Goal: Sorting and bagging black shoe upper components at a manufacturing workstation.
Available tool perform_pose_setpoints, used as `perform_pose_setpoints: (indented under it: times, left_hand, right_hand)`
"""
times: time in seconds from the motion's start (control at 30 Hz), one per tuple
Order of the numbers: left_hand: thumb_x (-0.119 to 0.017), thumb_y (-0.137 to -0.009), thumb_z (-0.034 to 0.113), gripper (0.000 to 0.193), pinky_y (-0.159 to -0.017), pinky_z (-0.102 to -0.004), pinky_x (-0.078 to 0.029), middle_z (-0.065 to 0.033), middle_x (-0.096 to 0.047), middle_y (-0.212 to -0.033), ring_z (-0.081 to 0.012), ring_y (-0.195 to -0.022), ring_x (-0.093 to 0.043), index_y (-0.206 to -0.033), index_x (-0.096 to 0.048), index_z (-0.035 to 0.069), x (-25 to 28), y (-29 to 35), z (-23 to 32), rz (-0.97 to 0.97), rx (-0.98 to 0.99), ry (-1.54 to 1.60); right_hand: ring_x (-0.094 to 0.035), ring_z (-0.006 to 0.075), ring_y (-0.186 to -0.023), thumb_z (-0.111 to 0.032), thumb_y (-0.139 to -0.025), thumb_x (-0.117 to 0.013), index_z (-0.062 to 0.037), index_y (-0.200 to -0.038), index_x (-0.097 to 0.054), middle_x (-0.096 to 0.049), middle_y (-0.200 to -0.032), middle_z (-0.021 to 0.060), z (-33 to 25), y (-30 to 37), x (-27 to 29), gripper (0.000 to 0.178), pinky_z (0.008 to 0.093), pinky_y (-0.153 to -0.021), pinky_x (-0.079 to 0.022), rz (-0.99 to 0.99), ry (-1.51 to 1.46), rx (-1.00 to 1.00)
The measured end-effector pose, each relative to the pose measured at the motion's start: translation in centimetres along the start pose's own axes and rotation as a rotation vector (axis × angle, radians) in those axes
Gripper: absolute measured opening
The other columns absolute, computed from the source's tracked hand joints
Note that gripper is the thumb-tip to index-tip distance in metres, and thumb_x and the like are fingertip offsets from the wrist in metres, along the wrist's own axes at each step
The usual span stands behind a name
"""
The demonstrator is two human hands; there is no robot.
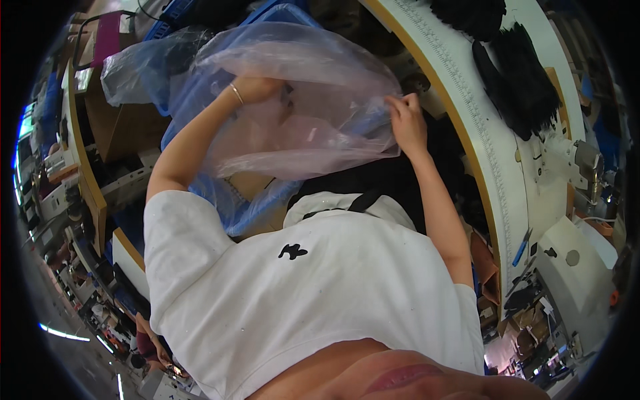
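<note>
A large clear plastic bag (333, 63) billows wide in front of me, its mouth spread toward my body. At its right edge, the thumb and fingers of my right hand (408, 123) pinch the film. My left hand (262, 88), with a bracelet (237, 94) at the wrist, reaches into the bag's mouth. Its fingers bend down and are mostly lost among the folds, so their grip does not show. Under the bag stands a blue plastic crate (263, 207), partly covered by film.
A white worktable (460, 87) with a yellow edge curves along my right. Black fabric pieces (523, 80) lie on it, with a sewing machine (573, 163) and a small blue-handled tool (522, 248). At left are another clear bag (150, 67) and a brown cardboard box (123, 133).
</note>
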State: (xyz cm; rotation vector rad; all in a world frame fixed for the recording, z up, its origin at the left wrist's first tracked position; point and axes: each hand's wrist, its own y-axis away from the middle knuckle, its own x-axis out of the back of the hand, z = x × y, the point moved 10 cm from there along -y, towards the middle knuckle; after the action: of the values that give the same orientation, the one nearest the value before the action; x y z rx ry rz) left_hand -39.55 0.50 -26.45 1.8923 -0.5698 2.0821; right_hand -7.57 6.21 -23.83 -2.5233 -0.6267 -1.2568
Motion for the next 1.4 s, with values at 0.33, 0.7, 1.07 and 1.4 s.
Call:
perform_pose_setpoints:
  times: [0.33,0.7,1.07,1.4]
  left_hand:
    - [-0.058,-0.097,0.04,0.038,-0.098,-0.0402,-0.049,-0.0048,-0.061,-0.135,-0.0324,-0.12,-0.057,-0.128,-0.065,0.018,-1.5,-12.3,-12.5,0.168,0.337,-0.123]
    - [-0.064,-0.093,0.031,0.036,-0.079,-0.0355,-0.056,-0.0164,-0.075,-0.098,-0.0264,-0.086,-0.072,-0.106,-0.072,-0.002,-1.4,-2.9,-19.1,0.272,0.886,0.662]
    - [-0.07,-0.088,0.045,0.087,-0.091,-0.0515,-0.051,-0.0226,-0.058,-0.133,-0.0433,-0.114,-0.061,-0.156,-0.026,0.013,-2.8,11.0,18.8,-0.251,0.693,0.575]
    - [-0.061,-0.085,0.017,0.05,-0.084,-0.0425,-0.053,-0.0074,-0.065,-0.119,-0.0285,-0.105,-0.064,-0.135,-0.054,0.014,-9.4,18.1,18.7,-0.248,0.518,0.001]
  right_hand:
    - [-0.059,0.0352,-0.109,-0.01,-0.093,-0.06,-0.0126,-0.144,-0.048,-0.057,-0.115,0.0165,9.9,-4.7,-9.5,0.053,0.0436,-0.092,-0.051,-0.112,0.111,-0.087]
    - [-0.027,0.0343,-0.15,-0.025,-0.09,-0.058,-0.0009,-0.156,-0.024,-0.017,-0.165,0.0195,14.9,2.0,-19.6,0.078,0.0359,-0.122,-0.026,-0.245,0.162,-0.415]
    - [-0.055,0.0344,-0.124,-0.036,-0.085,-0.071,-0.0025,-0.139,-0.051,-0.054,-0.139,0.0188,5.2,3.2,-7.9,0.067,0.0454,-0.101,-0.045,-0.362,0.259,-0.188]
    - [-0.061,0.0193,-0.073,-0.017,-0.082,-0.063,-0.0058,-0.098,-0.071,-0.058,-0.073,0.0054,-23.2,11.9,26.8,0.021,0.0339,-0.067,-0.051,-0.145,0.055,0.713]
